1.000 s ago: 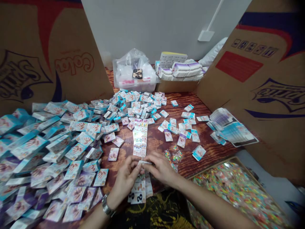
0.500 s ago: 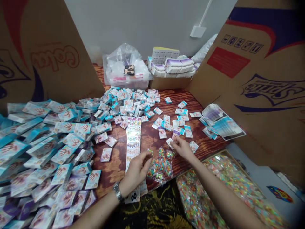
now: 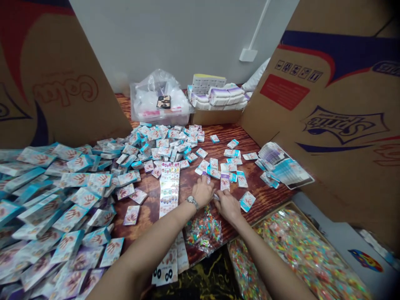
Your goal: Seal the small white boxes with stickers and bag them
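Though upside down, "Cola" (image 3: 66, 90) and "Sprite" (image 3: 343, 125) on cartons (image 3: 46, 121) (image 3: 331, 162), both hands (image 3: 203, 191) (image 3: 228, 205) at packets (image 3: 225, 182).

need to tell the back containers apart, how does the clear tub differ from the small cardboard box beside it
The clear tub is see-through plastic, while the small cardboard box is opaque brown. The clear tub holds crumpled clear bags; the small cardboard box holds stacked white-and-purple packs. Both stand on the table, heaped above their rims.
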Available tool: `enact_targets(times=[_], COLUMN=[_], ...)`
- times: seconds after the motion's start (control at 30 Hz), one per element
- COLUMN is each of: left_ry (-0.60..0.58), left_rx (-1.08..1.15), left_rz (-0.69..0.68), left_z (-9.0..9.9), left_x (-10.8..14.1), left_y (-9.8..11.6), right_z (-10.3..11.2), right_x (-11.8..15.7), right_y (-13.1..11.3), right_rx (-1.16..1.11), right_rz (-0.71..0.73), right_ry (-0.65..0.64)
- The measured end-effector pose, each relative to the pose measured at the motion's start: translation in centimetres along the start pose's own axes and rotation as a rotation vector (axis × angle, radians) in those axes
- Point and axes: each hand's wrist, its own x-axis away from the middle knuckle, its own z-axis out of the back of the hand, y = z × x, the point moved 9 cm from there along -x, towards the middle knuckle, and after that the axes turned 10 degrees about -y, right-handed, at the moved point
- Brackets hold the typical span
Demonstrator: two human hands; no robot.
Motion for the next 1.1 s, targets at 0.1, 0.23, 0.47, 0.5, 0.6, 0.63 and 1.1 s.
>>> enact_targets(times=[0.1, 0.23, 0.47, 0.5, 0.6, 0.63, 1.1], left_ry=[0.018, 0.091, 0.163, 0.159, 0.158, 0.168, 0.288], left_rx=[0.027, 0.096, 1.425, 1.607, 1.916, 1.968, 2.084], left_rz=[0.001, -0.017, -0.004, 0.011, 0.071, 0.092, 0.183], left_z=[0.6, 2.8, 4.4, 3.9, 2.4, 1.9, 0.2], left_x=[0.8, 3.6, 11.6, 12.7, 15.3, 15.9, 19.6], left_y=[-0.9, -1.6, -5.2, -5.6, -6.5, -6.8, -8.0], right_z=[0.0, 0.1, 2.8, 3.7, 6.1, 6.6, 7.8], right_x=[-0.2, -0.5, 1.1, 1.7, 3.9, 4.5, 9.9], right_y=[0.0, 0.4, -1.9, -2.7, -5.6, -6.6, -15.6], right_rx=[-0.03, -0.118, -0.341, -0.398, -0.505, -0.511, 0.005], right_rz=[0.013, 0.021, 0.308, 0.389, 0.578, 0.612, 1.116], right_ry=[-0.002, 0.014, 0.09, 0.114, 0.122, 0.11, 0.386])
